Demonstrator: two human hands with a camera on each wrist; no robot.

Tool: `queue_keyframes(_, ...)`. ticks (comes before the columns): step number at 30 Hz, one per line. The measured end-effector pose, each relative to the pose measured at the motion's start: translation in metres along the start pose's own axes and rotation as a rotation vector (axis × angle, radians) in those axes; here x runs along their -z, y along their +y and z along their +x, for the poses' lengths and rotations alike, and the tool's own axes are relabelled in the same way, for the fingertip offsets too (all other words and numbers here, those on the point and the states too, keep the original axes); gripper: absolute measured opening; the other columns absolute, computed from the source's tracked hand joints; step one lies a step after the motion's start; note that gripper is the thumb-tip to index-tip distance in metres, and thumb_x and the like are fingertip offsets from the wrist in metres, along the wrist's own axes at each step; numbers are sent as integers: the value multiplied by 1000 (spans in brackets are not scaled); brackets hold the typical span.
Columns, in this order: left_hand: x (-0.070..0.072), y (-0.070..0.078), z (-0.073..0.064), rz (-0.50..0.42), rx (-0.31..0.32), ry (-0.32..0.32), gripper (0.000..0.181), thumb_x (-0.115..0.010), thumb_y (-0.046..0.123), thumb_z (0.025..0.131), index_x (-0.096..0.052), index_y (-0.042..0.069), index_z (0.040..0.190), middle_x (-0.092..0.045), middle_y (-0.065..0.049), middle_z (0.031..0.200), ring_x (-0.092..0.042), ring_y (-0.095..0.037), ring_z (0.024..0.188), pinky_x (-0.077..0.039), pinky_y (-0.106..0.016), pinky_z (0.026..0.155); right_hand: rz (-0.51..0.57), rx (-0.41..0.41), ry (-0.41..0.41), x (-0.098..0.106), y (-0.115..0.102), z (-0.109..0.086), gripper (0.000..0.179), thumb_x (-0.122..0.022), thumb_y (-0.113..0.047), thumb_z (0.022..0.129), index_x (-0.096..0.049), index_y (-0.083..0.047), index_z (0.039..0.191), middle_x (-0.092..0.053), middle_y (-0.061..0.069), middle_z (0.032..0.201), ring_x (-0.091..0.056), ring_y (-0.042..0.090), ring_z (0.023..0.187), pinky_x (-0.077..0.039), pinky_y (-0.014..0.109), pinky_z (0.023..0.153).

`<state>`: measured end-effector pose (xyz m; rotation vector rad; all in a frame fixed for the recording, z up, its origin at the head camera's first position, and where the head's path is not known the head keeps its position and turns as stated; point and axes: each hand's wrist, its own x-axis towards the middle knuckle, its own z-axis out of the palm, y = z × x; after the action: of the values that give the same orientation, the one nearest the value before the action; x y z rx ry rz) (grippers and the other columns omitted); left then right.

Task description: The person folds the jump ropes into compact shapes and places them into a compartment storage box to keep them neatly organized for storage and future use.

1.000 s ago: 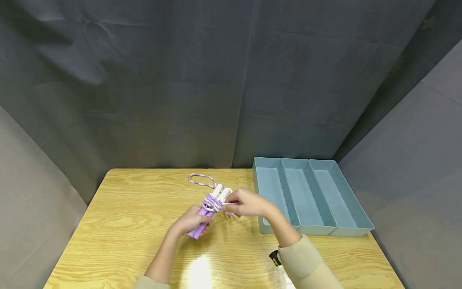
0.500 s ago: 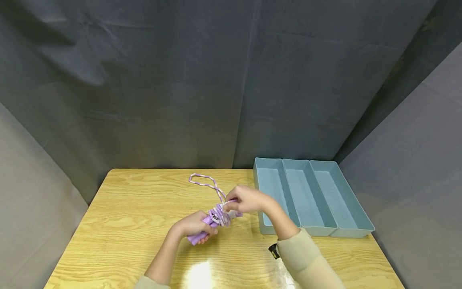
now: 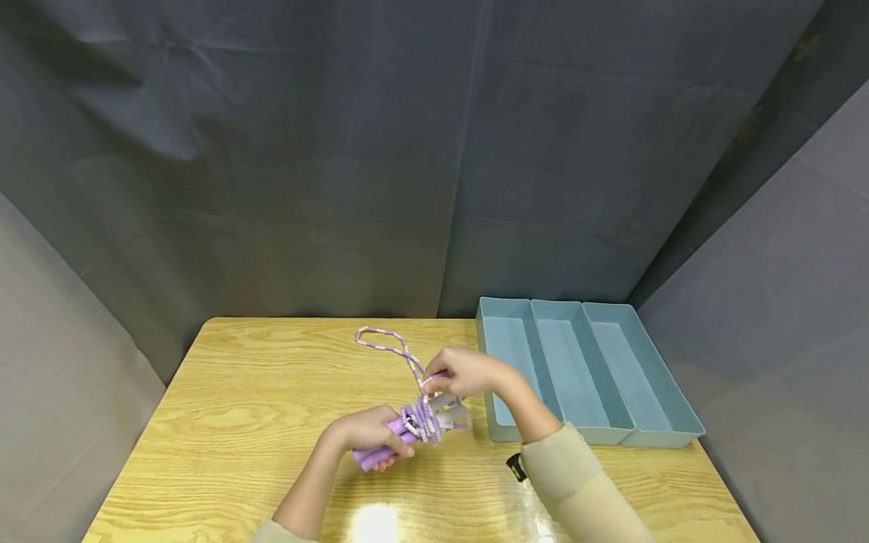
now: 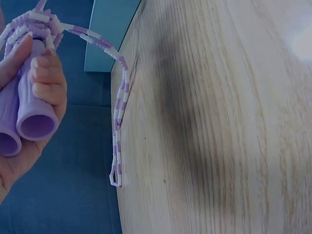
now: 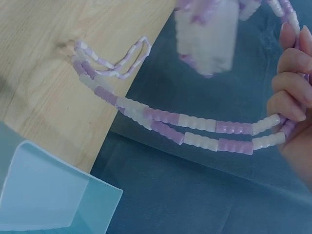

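Note:
My left hand (image 3: 373, 430) grips the two purple handles (image 4: 36, 114) of a beaded jump rope side by side, their hollow ends facing the left wrist camera. Purple and white beaded rope (image 3: 422, 422) is wrapped in several turns around the handles, whose whitish ends stick out beyond the turns. Above them, my right hand (image 3: 462, 371) holds a doubled stretch of the rope (image 5: 195, 127) in curled fingers. From there a loose loop (image 3: 380, 339) trails onto the table toward the back.
A blue-green tray (image 3: 563, 431) with three long compartments stands at the right of the wooden table (image 3: 237, 407), close to the right hand. Dark curtains (image 3: 305, 188) hang behind the table. A small black item (image 3: 516, 467) shows beside the right sleeve.
My left hand has turned the handles, and the wrapped part has swung down and to the right. The right hand has risen slightly with the rope. More rope shows between it and the loop.

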<state>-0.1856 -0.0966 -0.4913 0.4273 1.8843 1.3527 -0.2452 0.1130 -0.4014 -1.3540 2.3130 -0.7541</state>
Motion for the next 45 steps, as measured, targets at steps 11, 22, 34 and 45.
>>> queue_keyframes(11,-4,4,0,-4,-45,-78,14,-66,11,78,-58,3,71,-55,-4,52,-50,-11,41,-45,-18,40,132,-36,-23,-5,11,4,23,-58,-17,90,-63,-4,71,-48,-8,59,-35,0,48,-32,16,45)
queue_keyframes(22,-5,6,-2,18,-84,-114,13,-66,11,77,-58,5,69,-55,-4,53,-50,-11,42,-45,-18,40,347,-62,-43,-16,31,8,20,-58,-16,90,-64,-6,73,-44,-3,53,-33,5,46,-32,18,46)
queue_keyframes(34,-5,5,-1,21,-141,-168,16,-65,12,78,-58,1,70,-56,-5,54,-51,-11,42,-45,-18,40,475,-108,24,-31,49,8,15,-61,-11,87,-67,0,78,-47,8,54,-36,6,44,-32,18,43)
queue_keyframes(45,-2,4,-1,-41,-183,-189,18,-64,12,79,-56,-3,73,-55,-4,55,-52,-11,44,-46,-19,42,686,-113,68,-49,63,8,21,-56,-4,89,-58,17,88,-56,-8,63,-46,1,53,-39,14,49)
